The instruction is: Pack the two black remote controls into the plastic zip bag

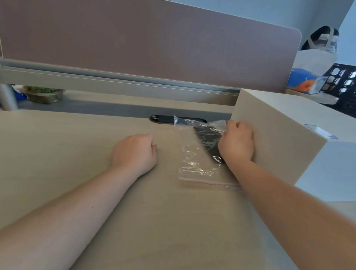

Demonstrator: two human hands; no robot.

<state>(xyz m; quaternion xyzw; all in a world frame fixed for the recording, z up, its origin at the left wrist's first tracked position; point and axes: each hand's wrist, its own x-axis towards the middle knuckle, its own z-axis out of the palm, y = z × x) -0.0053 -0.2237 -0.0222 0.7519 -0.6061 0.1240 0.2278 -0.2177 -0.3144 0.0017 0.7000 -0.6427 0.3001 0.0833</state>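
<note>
Head: zip bag under right fingers

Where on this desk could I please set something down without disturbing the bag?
The desk is bare left of the left hand and in front of both forearms. It is crowded at the right, where the right hand presses the zip bag beside the box.

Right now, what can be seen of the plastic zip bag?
The plastic zip bag is clear, crinkled film, lying flat on the desk beside the beige box. Its zip strip with a thin red line faces the person. Something black shows through it. The right hand rests on its far right part; the left hand lies apart from it.
</note>
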